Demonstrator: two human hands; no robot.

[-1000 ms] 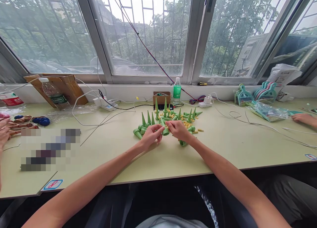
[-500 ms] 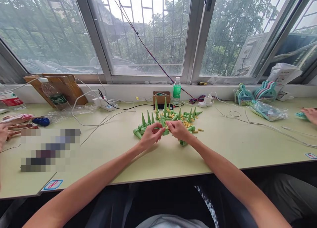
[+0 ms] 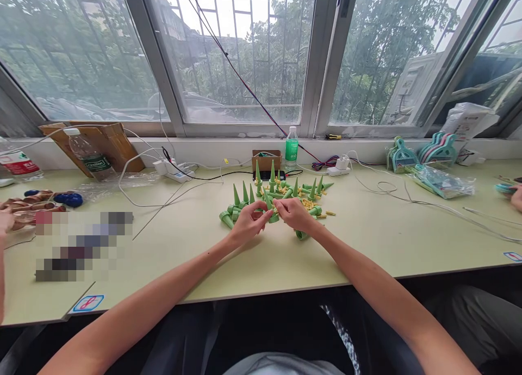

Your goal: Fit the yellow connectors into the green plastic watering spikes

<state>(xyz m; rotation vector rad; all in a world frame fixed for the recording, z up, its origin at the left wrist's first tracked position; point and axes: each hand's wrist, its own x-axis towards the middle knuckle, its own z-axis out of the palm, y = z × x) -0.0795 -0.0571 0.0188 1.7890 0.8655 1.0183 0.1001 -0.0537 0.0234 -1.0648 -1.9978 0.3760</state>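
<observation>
My left hand [image 3: 247, 224] and my right hand [image 3: 294, 214] meet over the middle of the pale green table [image 3: 367, 244], fingers pinched together on one green cone piece [image 3: 272, 216] between them. Just behind lies a pile of green cone spikes [image 3: 273, 193], some standing upright, some on their sides, mixed with several small yellow parts [image 3: 308, 204]. One green cap [image 3: 300, 235] lies just under my right wrist.
A cardboard box [image 3: 266, 160] and a green bottle [image 3: 291, 145] stand behind the pile, with a power strip [image 3: 173, 169] and loose cables. Teal items and a plastic bag [image 3: 442, 182] lie at the right. Other people's hands show at the far left [image 3: 6, 220] and far right [image 3: 517, 197].
My hands have stayed pinched together on the cone, shifting only slightly. The person at the right drew their hand back toward the edge; the person's hand at the left moved a little.
</observation>
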